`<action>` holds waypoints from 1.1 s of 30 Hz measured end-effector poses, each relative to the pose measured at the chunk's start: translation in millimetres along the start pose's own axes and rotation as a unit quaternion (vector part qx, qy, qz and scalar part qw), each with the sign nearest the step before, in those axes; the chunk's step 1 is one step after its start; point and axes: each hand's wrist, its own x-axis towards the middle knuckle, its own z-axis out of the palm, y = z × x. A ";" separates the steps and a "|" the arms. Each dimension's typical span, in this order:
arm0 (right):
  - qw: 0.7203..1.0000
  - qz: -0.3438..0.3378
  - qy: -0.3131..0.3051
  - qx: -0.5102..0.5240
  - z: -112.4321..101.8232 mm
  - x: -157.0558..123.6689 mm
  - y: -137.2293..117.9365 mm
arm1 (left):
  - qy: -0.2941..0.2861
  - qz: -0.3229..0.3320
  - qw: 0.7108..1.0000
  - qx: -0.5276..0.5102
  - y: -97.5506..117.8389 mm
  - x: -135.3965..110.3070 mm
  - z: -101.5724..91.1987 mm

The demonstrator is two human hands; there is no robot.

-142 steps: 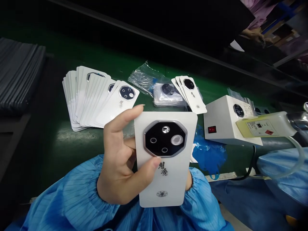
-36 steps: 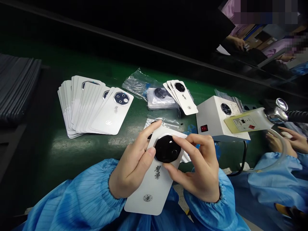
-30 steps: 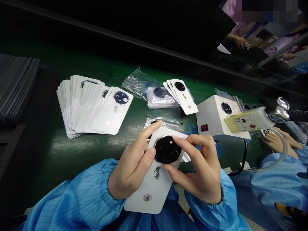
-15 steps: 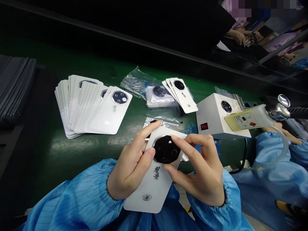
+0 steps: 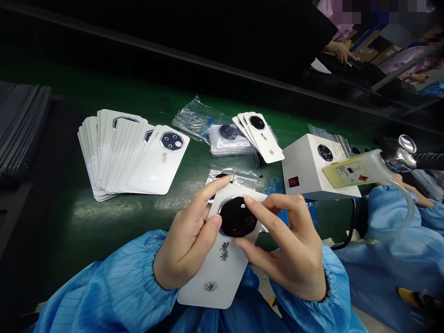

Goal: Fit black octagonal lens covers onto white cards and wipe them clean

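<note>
White phone back (image 5: pixel 215 273) held tilted above the blue sleeves (image 5: pixel 104 296), over a green bench (image 5: pixel 114 212). Left hand (image 5: pixel 185 245) half closed: it wraps the panel's left edge, thumb on the face just beside the black octagonal camera island (image 5: pixel 236 216). Right hand (image 5: pixel 284 249) more open, in a pinch: fingertips (image 5: pixel 255 208) on the island's right side, thumb (image 5: pixel 239 243) on the panel below it. Left grip appears to steady the panel, leaving the right free to work at the island. Fanned backs (image 5: pixel 118 155) lie to the left; a short stack (image 5: pixel 258 136) and bagged backs (image 5: pixel 229 139) lie ahead. White box (image 5: pixel 312 171) with red switch (image 5: pixel 293 181) sits right, a labelled tool (image 5: pixel 357 169) lying across it. Layout seems arranged for reach from the seat.
</note>
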 end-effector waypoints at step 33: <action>0.999 0.025 -0.005 0.035 -7.4 6.2 -4.5 | -0.002 -0.023 0.991 -0.135 9.5 -0.2 4.1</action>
